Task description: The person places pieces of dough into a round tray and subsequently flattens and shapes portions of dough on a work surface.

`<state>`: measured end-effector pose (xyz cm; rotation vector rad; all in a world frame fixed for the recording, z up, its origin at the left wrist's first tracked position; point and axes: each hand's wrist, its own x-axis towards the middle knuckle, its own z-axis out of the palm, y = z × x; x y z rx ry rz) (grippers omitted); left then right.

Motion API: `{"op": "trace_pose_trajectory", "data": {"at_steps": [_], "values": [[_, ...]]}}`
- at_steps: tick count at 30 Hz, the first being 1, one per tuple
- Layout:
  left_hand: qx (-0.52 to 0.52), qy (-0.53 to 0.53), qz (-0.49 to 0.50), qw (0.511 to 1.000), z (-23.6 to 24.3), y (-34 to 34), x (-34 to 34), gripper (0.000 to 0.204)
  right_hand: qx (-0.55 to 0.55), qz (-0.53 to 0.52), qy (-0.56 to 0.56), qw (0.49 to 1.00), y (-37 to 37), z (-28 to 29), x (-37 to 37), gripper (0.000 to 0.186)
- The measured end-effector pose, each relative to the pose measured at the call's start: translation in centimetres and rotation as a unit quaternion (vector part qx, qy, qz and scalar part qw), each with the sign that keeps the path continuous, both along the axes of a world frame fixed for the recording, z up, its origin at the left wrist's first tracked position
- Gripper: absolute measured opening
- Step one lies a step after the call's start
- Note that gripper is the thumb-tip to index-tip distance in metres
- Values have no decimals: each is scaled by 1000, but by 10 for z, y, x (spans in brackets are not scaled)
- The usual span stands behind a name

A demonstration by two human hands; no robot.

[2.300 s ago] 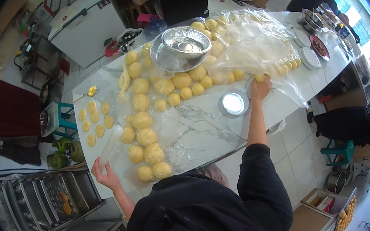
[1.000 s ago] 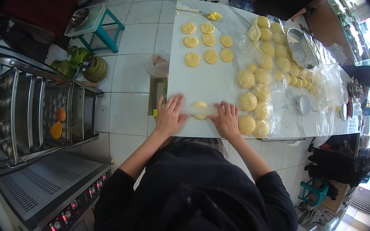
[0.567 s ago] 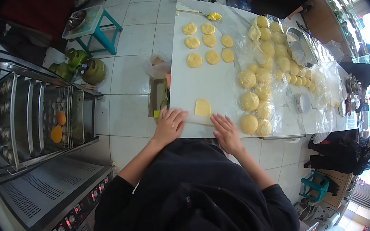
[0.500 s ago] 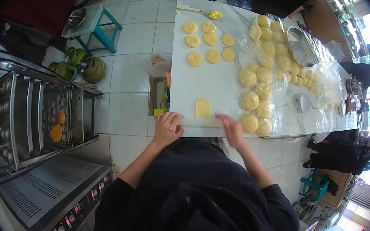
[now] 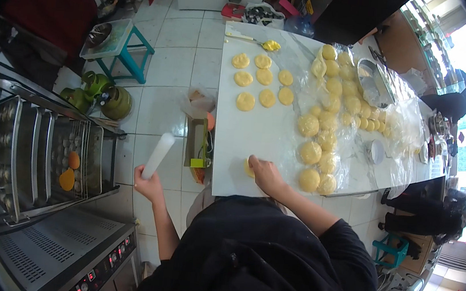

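My left hand [image 5: 149,185] is closed round one end of a white rolling pin [image 5: 159,156], held up over the floor left of the table. At the table's near part, my right hand [image 5: 267,175] has its fingers curled at a flattened piece of dough [image 5: 249,168], most of which the hand hides. Beyond it, several round dough discs [image 5: 267,97] lie in rows on the white tabletop [image 5: 234,137]. To the right, several dough balls [image 5: 310,152] sit under clear plastic film [image 5: 299,116].
A spatula with yellow spread [image 5: 271,45] lies at the table's far left. A metal pan [image 5: 373,84] and a white bowl [image 5: 377,152] stand toward the right. Left are a teal stool [image 5: 131,56], green gas cylinders [image 5: 116,102] and a tray rack [image 5: 43,150]. Other people [image 5: 438,209] stand at right.
My left hand has gone from the table's near edge out to the left, raising the rolling pin. My right hand has moved left onto the flattened dough. The view has shifted slightly.
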<state>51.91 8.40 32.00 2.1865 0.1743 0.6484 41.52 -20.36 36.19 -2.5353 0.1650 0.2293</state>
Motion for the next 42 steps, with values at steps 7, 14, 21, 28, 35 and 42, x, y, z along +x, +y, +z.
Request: {"op": "trace_pose_trajectory", "data": {"at_steps": [7, 14, 21, 28, 35, 42], "values": [[-4, 32, 95, 995, -18, 22, -20, 14, 237, -48, -33, 970, -107, 75, 103, 34], [43, 33, 120, 991, -17, 14, -22, 17, -172, -135, -202, 955, -184, -20, 192, 51], [13, 4, 97, 995, 0, -14, -18, 16, -87, -170, -68, 979, -195, -10, 199, 70], [-74, 11, 14, 997, 20, -101, -16, 14, -49, -188, -367, 910, -223, 57, 118, 55], [-240, -16, -28, 970, 17, -201, -52, 14, 118, -616, -322, 709, -363, 14, -191, 30], [-197, 59, -63, 977, 33, -271, -84, 13, -221, -646, -108, 723, -454, -83, -246, 40]]}}
